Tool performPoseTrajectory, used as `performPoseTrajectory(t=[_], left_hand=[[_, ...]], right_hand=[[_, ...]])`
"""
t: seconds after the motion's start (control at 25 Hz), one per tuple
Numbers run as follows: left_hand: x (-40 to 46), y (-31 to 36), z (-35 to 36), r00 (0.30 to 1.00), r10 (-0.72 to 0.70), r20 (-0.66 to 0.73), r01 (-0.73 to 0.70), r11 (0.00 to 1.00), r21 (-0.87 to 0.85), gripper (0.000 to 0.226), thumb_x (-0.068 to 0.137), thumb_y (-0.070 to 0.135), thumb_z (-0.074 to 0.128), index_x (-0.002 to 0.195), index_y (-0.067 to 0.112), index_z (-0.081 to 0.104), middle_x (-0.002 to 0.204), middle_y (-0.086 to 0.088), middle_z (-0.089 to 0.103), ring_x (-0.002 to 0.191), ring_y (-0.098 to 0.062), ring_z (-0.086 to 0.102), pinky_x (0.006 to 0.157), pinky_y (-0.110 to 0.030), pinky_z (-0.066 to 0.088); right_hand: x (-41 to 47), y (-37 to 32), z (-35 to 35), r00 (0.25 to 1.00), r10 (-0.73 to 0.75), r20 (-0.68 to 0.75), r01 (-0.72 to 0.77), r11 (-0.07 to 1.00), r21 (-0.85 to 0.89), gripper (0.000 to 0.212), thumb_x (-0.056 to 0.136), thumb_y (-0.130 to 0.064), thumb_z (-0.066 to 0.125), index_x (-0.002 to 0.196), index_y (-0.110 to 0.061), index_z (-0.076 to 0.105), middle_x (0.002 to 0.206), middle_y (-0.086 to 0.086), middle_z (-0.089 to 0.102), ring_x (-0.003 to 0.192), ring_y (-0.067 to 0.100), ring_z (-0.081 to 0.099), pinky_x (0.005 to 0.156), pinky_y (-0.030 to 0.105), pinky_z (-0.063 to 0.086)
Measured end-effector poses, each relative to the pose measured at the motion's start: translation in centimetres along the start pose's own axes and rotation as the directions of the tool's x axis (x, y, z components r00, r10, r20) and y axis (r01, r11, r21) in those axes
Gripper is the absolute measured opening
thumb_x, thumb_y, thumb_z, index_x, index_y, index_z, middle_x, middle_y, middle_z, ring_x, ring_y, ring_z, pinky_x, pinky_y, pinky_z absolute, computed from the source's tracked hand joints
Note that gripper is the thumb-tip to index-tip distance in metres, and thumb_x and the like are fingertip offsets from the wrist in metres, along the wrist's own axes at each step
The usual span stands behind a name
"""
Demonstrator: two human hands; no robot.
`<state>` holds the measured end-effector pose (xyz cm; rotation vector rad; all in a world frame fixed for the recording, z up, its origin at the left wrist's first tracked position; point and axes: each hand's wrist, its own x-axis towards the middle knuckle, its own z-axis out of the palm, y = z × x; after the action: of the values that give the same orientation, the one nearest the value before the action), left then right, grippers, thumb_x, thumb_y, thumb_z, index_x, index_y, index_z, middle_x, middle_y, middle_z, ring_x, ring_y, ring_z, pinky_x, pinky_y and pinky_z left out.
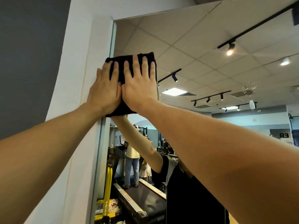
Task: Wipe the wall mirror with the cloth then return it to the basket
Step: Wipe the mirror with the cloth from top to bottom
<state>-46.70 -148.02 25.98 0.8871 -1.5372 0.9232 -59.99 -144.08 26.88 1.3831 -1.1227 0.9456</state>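
Overhead, you are pressing a folded black cloth [131,73] flat against the wall mirror [202,70], close to its upper left corner, where the glass is meeting the white wall [77,110]. Your left hand [105,91] is lying spread on the cloth's left half, fingers straight and its outer edge reaching past the cloth toward the mirror's frame edge. Your right hand [140,85] is lying just beside it, thumbs touching, fingers straight and fanned across the cloth's right half. Neither hand is curling round the fabric; both palms are simply bearing on it. Both forearms are stretching upward from the lower corners of the view. The glass is reflecting your raised arm and dark shirt, a tiled ceiling with track spotlights [230,48], and a treadmill [145,201] with another person standing on its belt, back turned. Yellow bars [107,191] are showing at the reflection's lower left. A spray of small white specks [248,89] is dotting the mirror toward its right side. No basket can be made out.
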Motion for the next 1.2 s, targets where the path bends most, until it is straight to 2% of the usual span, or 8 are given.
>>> performPoseTrajectory(t=[0.08,0.28,0.44,0.6,0.84,1.08,1.2], left_hand=[[-0.3,0.6,0.6,0.999,-0.046,0.0,0.046,0.998,-0.035,0.062,0.106,0.032,0.033,0.16,0.008,0.013,0.165,-0.02,0.013,0.149,-0.043,0.02,0.117,-0.057,0.032],[-0.6,3.8,1.5,0.997,-0.07,-0.034,0.066,0.994,-0.089,0.065,0.106,0.032,0.034,0.16,0.007,0.01,0.166,-0.02,0.008,0.154,-0.037,0.007,0.125,-0.05,0.016],[-0.6,8.4,1.9,0.997,-0.053,-0.054,0.044,0.987,-0.154,0.065,0.104,0.031,0.034,0.16,0.006,0.013,0.165,-0.022,0.01,0.153,-0.038,0.01,0.123,-0.055,0.021],[-0.4,15.6,2.1,0.996,-0.046,-0.078,0.031,0.983,-0.181,0.067,0.1,0.033,0.03,0.158,0.002,0.017,0.164,-0.023,0.014,0.153,-0.04,0.012,0.123,-0.054,0.022],[0.4,26.4,2.7,0.996,-0.026,-0.088,0.008,0.98,-0.197,0.07,0.098,0.037,0.025,0.159,0.003,0.016,0.165,-0.021,0.012,0.155,-0.037,0.004,0.124,-0.04,0.003],[1.2,37.8,3.0,0.996,0.004,-0.084,-0.025,0.966,-0.257,0.069,0.099,0.035,0.031,0.158,0.002,0.017,0.165,-0.021,0.012,0.155,-0.038,0.002,0.125,-0.053,0.013],[1.8,44.0,3.3,0.997,0.012,-0.082,-0.034,0.963,-0.268,0.07,0.099,0.036,0.031,0.159,0.002,0.016,0.165,-0.022,0.013,0.155,-0.039,0.002,0.125,-0.054,0.013]], right_hand=[[-0.3,0.6,-0.3,0.999,-0.029,0.013,0.029,1.0,-0.005,0.065,0.104,-0.041,0.035,0.161,-0.012,0.019,0.169,0.019,0.009,0.155,0.041,0.004,0.125,0.058,0.003],[-1.5,3.5,-1.5,0.997,-0.074,0.026,0.074,0.997,-0.007,0.062,0.106,-0.033,0.032,0.162,-0.01,0.016,0.169,0.019,0.004,0.155,0.042,0.0,0.126,0.057,0.0],[-3.0,7.5,-2.8,0.996,-0.075,0.043,0.076,0.996,-0.034,0.063,0.106,-0.035,0.033,0.161,-0.009,0.016,0.169,0.02,0.004,0.155,0.042,0.0,0.126,0.057,0.0],[-5.3,13.7,-4.9,0.997,-0.064,0.031,0.066,0.995,-0.078,0.064,0.105,-0.037,0.034,0.161,-0.01,0.019,0.169,0.02,0.008,0.155,0.042,0.004,0.126,0.056,0.001],[-8.8,23.4,-8.6,0.999,-0.042,0.031,0.045,0.993,-0.107,0.065,0.103,-0.038,0.032,0.161,-0.011,0.02,0.169,0.018,0.009,0.156,0.04,0.004,0.126,0.055,0.002],[-12.6,33.5,-12.7,1.0,-0.011,0.01,0.012,0.991,-0.136,0.068,0.099,-0.039,0.025,0.16,-0.011,0.026,0.168,0.018,0.016,0.155,0.039,0.01,0.127,0.054,0.007],[-14.5,39.2,-14.8,1.0,0.007,0.019,-0.004,0.989,-0.149,0.065,0.102,-0.039,0.033,0.161,-0.011,0.025,0.168,0.017,0.015,0.155,0.039,0.01,0.127,0.053,0.007]])
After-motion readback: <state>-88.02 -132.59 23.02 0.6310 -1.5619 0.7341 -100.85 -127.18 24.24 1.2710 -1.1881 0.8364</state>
